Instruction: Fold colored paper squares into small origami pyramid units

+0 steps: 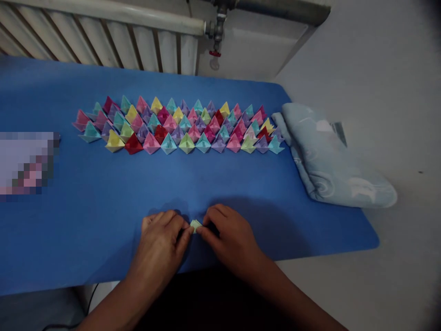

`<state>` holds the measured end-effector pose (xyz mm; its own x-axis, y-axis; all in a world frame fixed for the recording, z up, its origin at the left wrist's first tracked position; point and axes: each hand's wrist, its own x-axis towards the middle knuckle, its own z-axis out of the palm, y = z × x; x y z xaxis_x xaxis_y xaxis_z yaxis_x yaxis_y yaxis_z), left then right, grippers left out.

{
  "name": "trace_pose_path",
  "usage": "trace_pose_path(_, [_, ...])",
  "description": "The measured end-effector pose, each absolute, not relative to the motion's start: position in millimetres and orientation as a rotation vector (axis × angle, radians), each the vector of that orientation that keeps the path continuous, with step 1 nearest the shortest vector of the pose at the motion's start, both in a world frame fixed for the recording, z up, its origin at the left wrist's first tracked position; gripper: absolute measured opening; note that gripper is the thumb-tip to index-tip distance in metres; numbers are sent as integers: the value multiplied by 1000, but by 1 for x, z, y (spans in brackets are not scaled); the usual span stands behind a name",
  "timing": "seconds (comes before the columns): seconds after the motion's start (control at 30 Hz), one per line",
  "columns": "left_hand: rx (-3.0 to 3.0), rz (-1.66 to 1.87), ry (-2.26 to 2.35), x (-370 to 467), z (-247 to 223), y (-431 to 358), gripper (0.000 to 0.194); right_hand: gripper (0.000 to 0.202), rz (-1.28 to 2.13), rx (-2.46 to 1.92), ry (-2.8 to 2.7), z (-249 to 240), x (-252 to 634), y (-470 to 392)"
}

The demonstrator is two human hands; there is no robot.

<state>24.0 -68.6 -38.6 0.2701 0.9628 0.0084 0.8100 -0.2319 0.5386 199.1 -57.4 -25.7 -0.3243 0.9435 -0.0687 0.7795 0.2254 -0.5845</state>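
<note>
Pale-green folded paper [195,225] | left fingers [185,235]: narrow, pinching one edge | right fingers [207,235]: likewise, opposite edge

Left hand [160,236] and right hand [232,239]: both bare, backs broad, fingers short beside them as I see it. Left forearm [120,299] and right forearm [292,289]: bare over the visible length, smooth-contoured. Between the forearms, a black area [206,303]; clothing or shadow, I cannot tell. Nails indistinct.
</note>
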Motion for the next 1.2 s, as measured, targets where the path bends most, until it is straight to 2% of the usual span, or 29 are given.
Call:
trace_pose_path(0.37, [2087,349,1581,20,-32,-63,23,13,864,-1638,-2223,-22,199,-51])
trace_pose_path(0.6, [2002,-128,1442,12,-9,-31,19,14,868,-1614,-2235,-21,200,-50])
trace_pose_path(0.83, [1910,-520,1424,17,6,-1,26,12,852,-1629,-2250,-22,199,-49])
trace_pose_path(1.2, [2074,-443,1494,15,5,-8,30,15,812,-1667,-2241,-18,195,-48])
